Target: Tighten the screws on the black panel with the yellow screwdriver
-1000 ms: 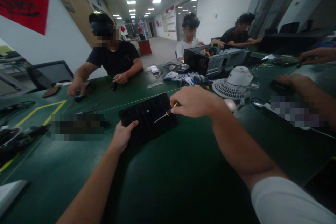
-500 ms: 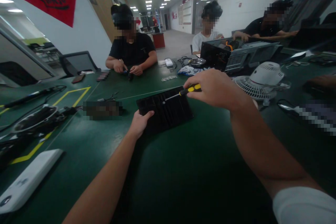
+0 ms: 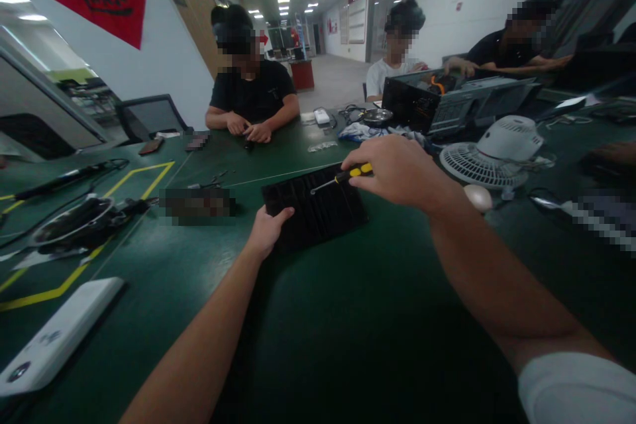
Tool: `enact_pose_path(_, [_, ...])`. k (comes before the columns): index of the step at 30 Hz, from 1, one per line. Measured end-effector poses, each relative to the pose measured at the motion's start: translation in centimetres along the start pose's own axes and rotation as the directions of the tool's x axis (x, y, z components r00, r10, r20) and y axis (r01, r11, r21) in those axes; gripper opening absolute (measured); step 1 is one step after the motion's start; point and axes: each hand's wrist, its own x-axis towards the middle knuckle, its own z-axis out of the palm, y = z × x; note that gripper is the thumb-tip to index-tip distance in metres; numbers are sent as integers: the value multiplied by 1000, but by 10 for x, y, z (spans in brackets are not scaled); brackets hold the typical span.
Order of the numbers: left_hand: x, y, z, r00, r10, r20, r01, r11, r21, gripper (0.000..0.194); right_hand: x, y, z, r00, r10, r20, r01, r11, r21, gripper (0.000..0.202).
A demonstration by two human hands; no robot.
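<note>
A: Where are we looking?

B: Centre of the frame, where the black tray [image 3: 308, 222] is lying on the green table [image 3: 397, 291], its long axis slanting gently from lower left to upper right.

A: And the hands?

B: The left hand [image 3: 268, 228] is gripping the tray's left edge. Its thumb is pressing over the top; the other fingers are mostly hiding, so I cannot tell how they are curling beneath.

A: What's the right hand [image 3: 395, 165] doing?

B: It's reaching in from the right, fingers closing snugly around the yellow-and-black handle of a screwdriver [image 3: 342, 177], leaving no visible gap. The shaft is sticking out from the fingertips, sloping down and left across the tray.

A: So what is it all turning on?

B: That tip! It's ending right at a small pale round piece [image 3: 313, 192] in the upper middle of the tray. The piece is sitting left of the right fingers and slightly lower in the frame, in line with the shaft.

A: Touching?

B: They seem to be meeting, but it's too small to be certain.

A: Which hand is nearer that piece?

B: The left thumb is lying closer, just below and left; the right is reaching it only through the tool.
</note>
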Motion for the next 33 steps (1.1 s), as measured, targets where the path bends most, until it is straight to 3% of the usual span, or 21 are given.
enact_pose_path(28, [0,2,0,1000,-20,-7,20,1000,-4,58,1,-7,-3,995,77,60,-74,996,-47,29])
enact_pose_path(31, [1,0,0,1000,-23,-10,23,1000,-3,57,1,-10,-4,988,109,110,-101,992,-71,30])
enact_pose_path(33, [1,-1,-1,1000,-26,-10,26,1000,-9,57,1,-11,-3,969,140,204,-121,987,-105,33])
